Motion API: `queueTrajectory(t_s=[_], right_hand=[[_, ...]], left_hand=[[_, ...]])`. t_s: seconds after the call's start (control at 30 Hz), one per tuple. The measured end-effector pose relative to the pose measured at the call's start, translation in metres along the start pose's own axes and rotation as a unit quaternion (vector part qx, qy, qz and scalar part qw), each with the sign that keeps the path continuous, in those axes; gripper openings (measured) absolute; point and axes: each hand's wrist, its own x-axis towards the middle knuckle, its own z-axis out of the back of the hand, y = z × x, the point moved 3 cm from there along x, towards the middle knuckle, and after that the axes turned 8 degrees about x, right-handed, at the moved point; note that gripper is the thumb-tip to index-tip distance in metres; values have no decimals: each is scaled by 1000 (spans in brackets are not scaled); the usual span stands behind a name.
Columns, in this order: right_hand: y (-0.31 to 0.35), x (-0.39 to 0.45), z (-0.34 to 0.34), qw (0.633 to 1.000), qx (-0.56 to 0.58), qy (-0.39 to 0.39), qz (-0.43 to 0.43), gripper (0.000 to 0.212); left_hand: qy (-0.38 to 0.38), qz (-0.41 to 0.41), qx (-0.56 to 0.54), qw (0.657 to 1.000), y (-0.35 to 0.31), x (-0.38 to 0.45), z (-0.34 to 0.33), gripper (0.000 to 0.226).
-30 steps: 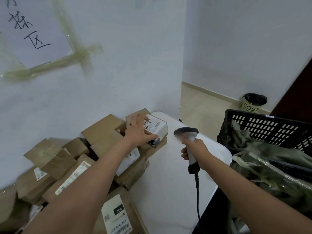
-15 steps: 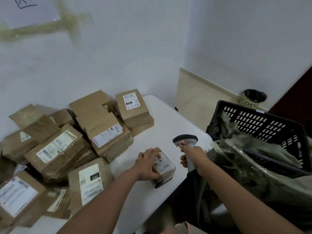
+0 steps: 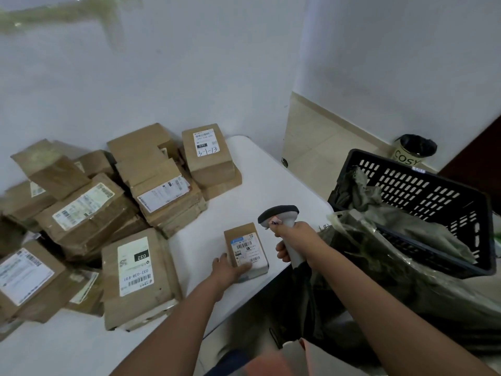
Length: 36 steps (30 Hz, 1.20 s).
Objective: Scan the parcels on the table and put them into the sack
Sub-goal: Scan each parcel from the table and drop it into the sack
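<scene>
Your left hand (image 3: 229,270) holds the small parcel (image 3: 246,249) at its near-left corner, thumb laid over the label and fingers along the side, so it grips the box where it sits on the white table (image 3: 238,202), near the table's front edge. Just right of that parcel, your right hand (image 3: 294,241) is wrapped round the handle of the barcode scanner (image 3: 279,213), whose head hangs above and just behind the parcel's far right corner. Left of the small parcel and well apart from it, the heap of brown parcels (image 3: 108,213) is piled against the wall. Right of it, beyond the table's edge, the green sack (image 3: 393,267) drapes from a black crate (image 3: 423,191).
</scene>
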Motion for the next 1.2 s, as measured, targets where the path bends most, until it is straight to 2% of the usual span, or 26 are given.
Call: queueTrajectory(t_s=[0.07, 0.13, 0.4, 0.97, 1.07, 1.2], right_hand=[[2, -4, -4, 1000, -26, 10, 1, 34], [2, -7, -8, 998, -53, 18, -3, 37], [3, -16, -16, 996, -86, 33, -4, 40], [6, -22, -17, 996, -91, 21, -1, 35], [7, -22, -15, 996, -84, 18, 1, 33], [5, -21, -6, 998, -66, 2, 1, 34]], left_hand=[[23, 20, -71, 997, 2, -4, -9, 68], [29, 33, -89, 995, 1, -3, -14, 57], [32, 31, -42, 998, -2, -5, -14, 62], [42, 26, -66, 997, 2, -4, -16, 56], [24, 25, -42, 999, 0, -1, -15, 66], [-52, -1, 31, 998, -13, 3, -5, 101]])
